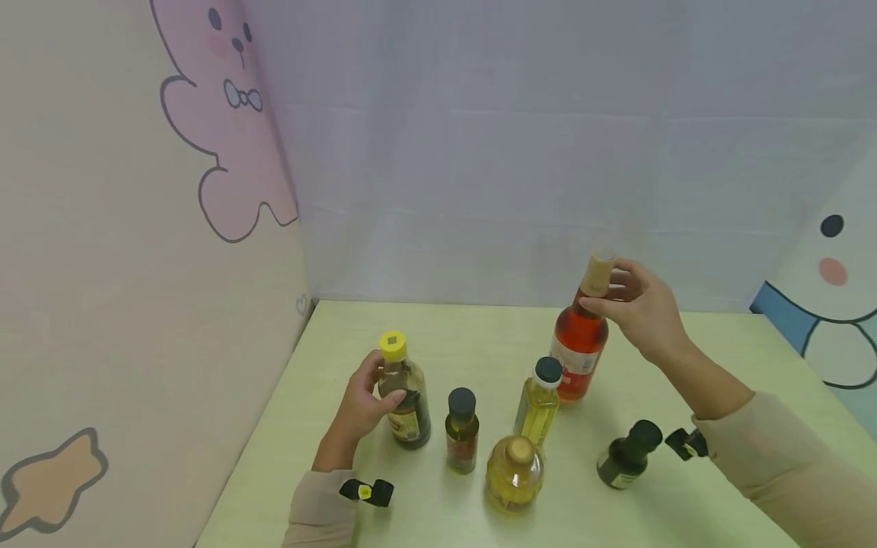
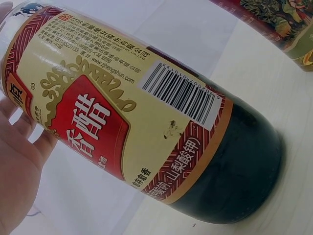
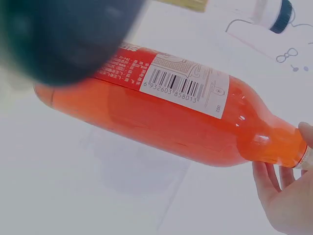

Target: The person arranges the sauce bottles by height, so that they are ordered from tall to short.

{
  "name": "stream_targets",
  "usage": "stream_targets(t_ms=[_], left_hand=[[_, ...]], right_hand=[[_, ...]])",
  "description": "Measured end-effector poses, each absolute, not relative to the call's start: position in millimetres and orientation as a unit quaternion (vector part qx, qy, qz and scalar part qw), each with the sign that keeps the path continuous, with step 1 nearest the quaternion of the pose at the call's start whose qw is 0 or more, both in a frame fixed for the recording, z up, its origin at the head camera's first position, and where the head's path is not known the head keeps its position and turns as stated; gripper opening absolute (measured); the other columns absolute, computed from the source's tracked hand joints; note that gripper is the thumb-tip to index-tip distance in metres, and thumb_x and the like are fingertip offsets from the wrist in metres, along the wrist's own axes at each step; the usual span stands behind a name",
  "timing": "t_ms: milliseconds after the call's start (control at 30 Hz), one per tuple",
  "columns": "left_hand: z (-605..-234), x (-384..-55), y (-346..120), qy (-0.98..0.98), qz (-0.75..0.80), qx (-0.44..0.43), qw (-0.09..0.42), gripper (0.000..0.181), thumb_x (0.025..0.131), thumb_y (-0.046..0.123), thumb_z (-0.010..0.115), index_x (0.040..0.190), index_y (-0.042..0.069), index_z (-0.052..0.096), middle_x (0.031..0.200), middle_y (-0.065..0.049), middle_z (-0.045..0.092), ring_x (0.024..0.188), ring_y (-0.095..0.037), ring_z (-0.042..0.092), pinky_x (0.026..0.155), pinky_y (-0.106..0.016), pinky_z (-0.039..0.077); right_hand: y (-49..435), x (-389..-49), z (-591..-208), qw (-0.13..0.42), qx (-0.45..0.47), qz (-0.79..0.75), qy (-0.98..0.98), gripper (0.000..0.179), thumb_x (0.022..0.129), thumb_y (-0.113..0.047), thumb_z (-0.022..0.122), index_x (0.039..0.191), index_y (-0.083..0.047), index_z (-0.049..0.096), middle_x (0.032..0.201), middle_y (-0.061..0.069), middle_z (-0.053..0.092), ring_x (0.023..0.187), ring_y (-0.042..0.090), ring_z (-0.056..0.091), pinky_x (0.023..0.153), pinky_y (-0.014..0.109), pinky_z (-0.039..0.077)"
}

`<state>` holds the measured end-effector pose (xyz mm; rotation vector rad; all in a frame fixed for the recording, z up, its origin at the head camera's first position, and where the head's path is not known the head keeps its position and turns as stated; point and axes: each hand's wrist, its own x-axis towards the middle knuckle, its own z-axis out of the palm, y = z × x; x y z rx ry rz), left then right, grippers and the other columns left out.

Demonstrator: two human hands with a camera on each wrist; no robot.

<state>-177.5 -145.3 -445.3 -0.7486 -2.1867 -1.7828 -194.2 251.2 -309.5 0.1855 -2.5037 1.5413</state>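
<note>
My left hand [image 1: 361,399] grips a vinegar bottle [image 1: 409,418] with a yellow cap [image 1: 393,345], thumb on the near side and fingers behind. Its cream and red label [image 2: 112,107] and dark contents fill the left wrist view. Farther back on the right, my right hand [image 1: 644,308] holds the neck of a tall bottle of red liquid [image 1: 581,335] just under its pale wooden-looking stopper [image 1: 598,275]. In the right wrist view this red bottle [image 3: 186,127] shows a barcode label. Whether its base touches the table cannot be told.
Between the hands stand a small dark-capped bottle [image 1: 462,441], a green-capped bottle of yellow oil [image 1: 537,411] and a round gold-capped bottle [image 1: 514,483]. A small dark bottle [image 1: 623,460] is at front right. A curtain [image 1: 479,175] backs the pale table [image 1: 466,335].
</note>
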Motion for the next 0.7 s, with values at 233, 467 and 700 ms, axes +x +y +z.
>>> stream_targets(t_ms=[233, 467, 700], left_hand=[[-425, -167, -143, -0.748, -0.606, -0.251, 0.101, 0.048, 0.079, -0.015, 0.063, 0.124, -0.012, 0.047, 0.119, 0.004, 0.054, 0.112, -0.008, 0.048, 0.099, -0.047, 0.038], [-424, -166, -142, -0.746, -0.609, -0.250, 0.102, 0.049, 0.079, -0.012, 0.065, 0.125, -0.013, 0.047, 0.119, -0.002, 0.054, 0.112, -0.011, 0.048, 0.098, -0.058, 0.036], [-425, -167, -141, -0.746, -0.609, -0.250, 0.098, 0.049, 0.078, -0.015, 0.064, 0.124, -0.013, 0.046, 0.118, -0.001, 0.055, 0.111, -0.020, 0.050, 0.098, -0.055, 0.037]], right_hand=[[244, -198, -295, 0.091, 0.055, 0.528, -0.843, 0.070, 0.088, -0.018, 0.074, 0.145, -0.001, 0.036, 0.135, 0.023, 0.049, 0.110, 0.028, 0.056, 0.097, 0.060, 0.041], [234, -205, -289, 0.081, 0.048, 0.546, -0.833, 0.067, 0.088, -0.017, 0.075, 0.143, -0.003, 0.039, 0.134, 0.021, 0.050, 0.111, 0.028, 0.056, 0.097, 0.056, 0.043], [222, -213, -284, 0.069, 0.051, 0.561, -0.823, 0.067, 0.087, -0.014, 0.075, 0.144, -0.004, 0.040, 0.135, 0.022, 0.049, 0.116, 0.035, 0.053, 0.099, 0.055, 0.041]])
